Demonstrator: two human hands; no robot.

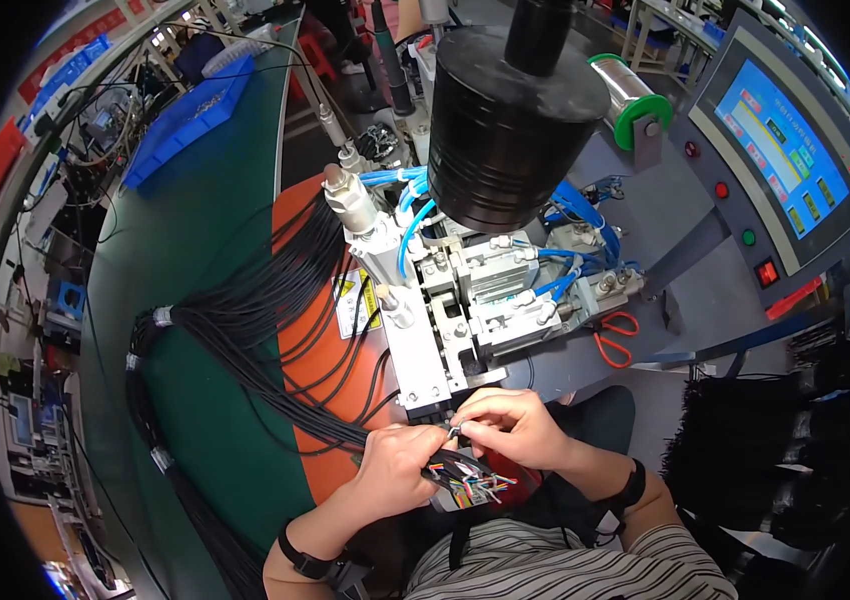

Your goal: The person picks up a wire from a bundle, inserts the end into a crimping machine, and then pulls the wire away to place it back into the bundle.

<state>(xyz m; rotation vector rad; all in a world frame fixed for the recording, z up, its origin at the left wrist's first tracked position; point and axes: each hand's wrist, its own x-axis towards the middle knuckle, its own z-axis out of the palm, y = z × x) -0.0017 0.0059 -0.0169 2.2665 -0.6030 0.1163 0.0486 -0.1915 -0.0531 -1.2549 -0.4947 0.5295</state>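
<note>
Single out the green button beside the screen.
The third round button from the top, just above the square switch; the two buttons above it are red.

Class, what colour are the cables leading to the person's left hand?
Black; the cables show best in the head view.

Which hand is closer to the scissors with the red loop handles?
Right. The bare right hand is below and left of the red-handled scissors in the picture. The bare left hand is lower and farther left.
</note>
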